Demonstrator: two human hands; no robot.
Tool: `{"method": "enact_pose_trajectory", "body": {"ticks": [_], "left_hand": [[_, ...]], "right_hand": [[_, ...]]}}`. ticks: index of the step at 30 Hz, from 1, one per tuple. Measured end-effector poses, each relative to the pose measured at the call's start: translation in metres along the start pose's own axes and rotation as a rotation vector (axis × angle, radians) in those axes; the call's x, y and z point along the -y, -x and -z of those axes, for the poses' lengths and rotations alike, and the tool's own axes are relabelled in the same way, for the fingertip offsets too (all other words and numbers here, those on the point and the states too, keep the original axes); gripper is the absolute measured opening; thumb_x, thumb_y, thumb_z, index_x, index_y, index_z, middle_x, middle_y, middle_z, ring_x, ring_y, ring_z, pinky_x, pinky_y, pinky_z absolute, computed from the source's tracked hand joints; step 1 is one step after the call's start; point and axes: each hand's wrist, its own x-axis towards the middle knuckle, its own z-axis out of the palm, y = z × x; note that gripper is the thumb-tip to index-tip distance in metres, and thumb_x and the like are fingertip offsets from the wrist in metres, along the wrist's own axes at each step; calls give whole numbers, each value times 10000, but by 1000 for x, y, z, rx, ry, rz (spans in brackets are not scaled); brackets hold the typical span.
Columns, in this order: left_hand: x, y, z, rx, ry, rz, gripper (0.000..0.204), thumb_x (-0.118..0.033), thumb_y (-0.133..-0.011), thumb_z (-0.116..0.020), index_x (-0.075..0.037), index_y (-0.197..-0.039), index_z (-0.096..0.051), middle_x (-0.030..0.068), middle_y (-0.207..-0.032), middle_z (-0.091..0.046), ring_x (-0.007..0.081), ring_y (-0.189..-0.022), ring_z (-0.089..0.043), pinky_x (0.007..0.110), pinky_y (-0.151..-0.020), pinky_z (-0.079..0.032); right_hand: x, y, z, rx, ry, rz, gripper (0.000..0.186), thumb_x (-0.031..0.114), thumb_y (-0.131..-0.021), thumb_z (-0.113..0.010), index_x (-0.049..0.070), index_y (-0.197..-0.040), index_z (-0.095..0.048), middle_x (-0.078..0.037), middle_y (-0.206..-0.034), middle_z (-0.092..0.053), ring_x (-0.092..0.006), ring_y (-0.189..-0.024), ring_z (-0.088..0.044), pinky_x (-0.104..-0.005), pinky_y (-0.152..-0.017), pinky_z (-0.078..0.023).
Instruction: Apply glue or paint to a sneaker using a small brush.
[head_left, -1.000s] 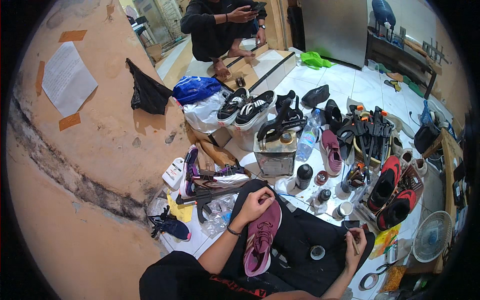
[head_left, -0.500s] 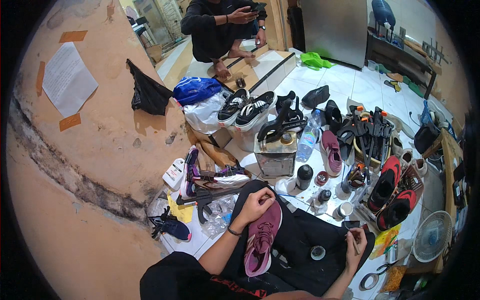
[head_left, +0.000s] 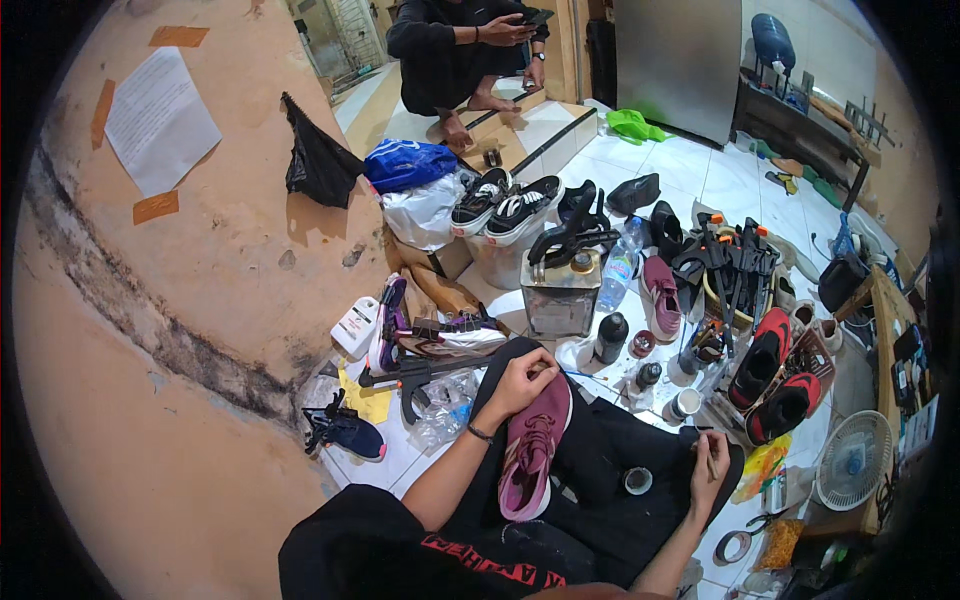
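Note:
A maroon sneaker [head_left: 532, 452] lies across my lap, laces up and toe pointing away. My left hand [head_left: 524, 383] is closed at its toe, with fingertips pinched at the toe's edge. Over my right thigh, my right hand [head_left: 709, 470] is closed around a thin tool with a light, stick-like handle [head_left: 713, 468]; its working end is hard to make out. A small round cup [head_left: 637, 481] rests on the dark cloth of my lap between the hands. The matching maroon sneaker [head_left: 661, 298] stands on the tiled floor ahead.
Beyond my knees are a dark bottle [head_left: 611, 338], a white jar [head_left: 682, 404], a metal can [head_left: 561, 295] and a water bottle [head_left: 620, 268]. Red-black shoes [head_left: 785, 408] and a white basket [head_left: 854, 461] are right; a clamped shoe [head_left: 440, 337] is left. Another person [head_left: 470, 60] squats on the step.
The whole view has shifted, so the scene sits slightly further right and the lap a little higher. Both hands keep nearly the same places; the right hand's tool has tilted slightly.

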Motion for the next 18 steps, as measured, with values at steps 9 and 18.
{"method": "enact_pose_trajectory", "body": {"ticks": [9, 18], "left_hand": [[-1, 7, 0, -29, -146, -78, 179, -165, -907, -661, 6, -943, -622, 94, -692, -607, 133, -636, -583, 294, -626, -460], [13, 3, -3, -3, -135, -53, 157, -129, -937, -651, 25, -943, -625, 14, -777, -623, 52, -728, -552, 236, -668, -454]], "right_hand": [[11, 14, -7, -80, 402, 205, 307, 245, -1036, -509, -31, -1082, -637, -207, -1025, -679, -344, -978, -647, -410, -844, -491], [-15, 20, 29, -282, 420, 148, 277, 275, -978, -617, 10, -1048, -657, -191, -1078, -665, -388, -1058, -600, -451, -952, -440]]}}
